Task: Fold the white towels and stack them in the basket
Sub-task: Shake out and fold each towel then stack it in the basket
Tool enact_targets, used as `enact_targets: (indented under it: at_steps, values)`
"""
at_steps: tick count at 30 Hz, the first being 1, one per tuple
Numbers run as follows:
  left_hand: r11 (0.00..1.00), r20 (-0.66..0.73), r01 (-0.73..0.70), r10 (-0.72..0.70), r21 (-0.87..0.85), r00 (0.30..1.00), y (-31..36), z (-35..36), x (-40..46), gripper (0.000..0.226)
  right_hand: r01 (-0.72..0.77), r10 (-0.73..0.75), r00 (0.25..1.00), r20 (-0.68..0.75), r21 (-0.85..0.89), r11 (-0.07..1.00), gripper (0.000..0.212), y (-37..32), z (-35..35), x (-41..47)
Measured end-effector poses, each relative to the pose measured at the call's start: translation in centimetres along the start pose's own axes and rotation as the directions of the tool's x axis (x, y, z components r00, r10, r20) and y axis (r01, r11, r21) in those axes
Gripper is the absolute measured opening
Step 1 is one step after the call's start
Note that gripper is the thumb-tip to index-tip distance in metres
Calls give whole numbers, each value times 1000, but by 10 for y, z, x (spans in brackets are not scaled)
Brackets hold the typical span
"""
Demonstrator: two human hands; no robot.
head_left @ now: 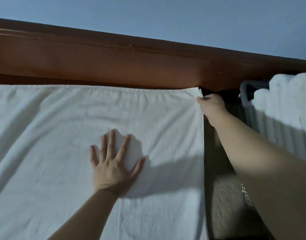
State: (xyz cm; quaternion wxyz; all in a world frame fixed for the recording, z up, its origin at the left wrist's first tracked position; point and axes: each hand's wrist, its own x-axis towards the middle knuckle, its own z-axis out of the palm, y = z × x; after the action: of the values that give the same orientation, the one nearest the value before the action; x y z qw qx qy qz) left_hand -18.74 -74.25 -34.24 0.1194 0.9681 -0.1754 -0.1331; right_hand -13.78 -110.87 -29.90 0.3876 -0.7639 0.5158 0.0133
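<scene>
Towel: flat white terry towel (79,135) spread frame centre, unfolded.
Left hand (112,163): flat, fingers splayed, pressing towel.
Right hand (211,106): pinching top-right corner.
Basket: grey perforated plastic basket (247,89) upper right, white towels (287,97) on it (folded? unclear).
Progress: first fold pending.

hands: 2, left hand (112,163), right hand (212,108) | spread towel (53,135): 1 | basket (247,89): 1 | towel pile (287,97) in basket: 1, count inside unclear

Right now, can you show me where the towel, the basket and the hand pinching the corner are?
towel (62,135), head view, on its flat middle.
basket (245,88), head view, on its grey rim.
right hand (212,106), head view, on the back of the hand.
</scene>
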Motion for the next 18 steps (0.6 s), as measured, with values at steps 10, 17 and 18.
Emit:
enact_targets:
  at_steps: [10,17,18]
  values:
    - [1000,11,3,-2,-20,1000,6,-10,-2,97,-246,181,934,307,185,951,18,128,-18,-161]
    - [1000,95,4,-5,5,995,3,-12,0,102,-190,88,941,326,296,936,11,172,-26,-221]
    - [1000,120,-8,8,3,993,1,-13,2,104,-198,80,927,367,297,934,13,174,-28,-227]
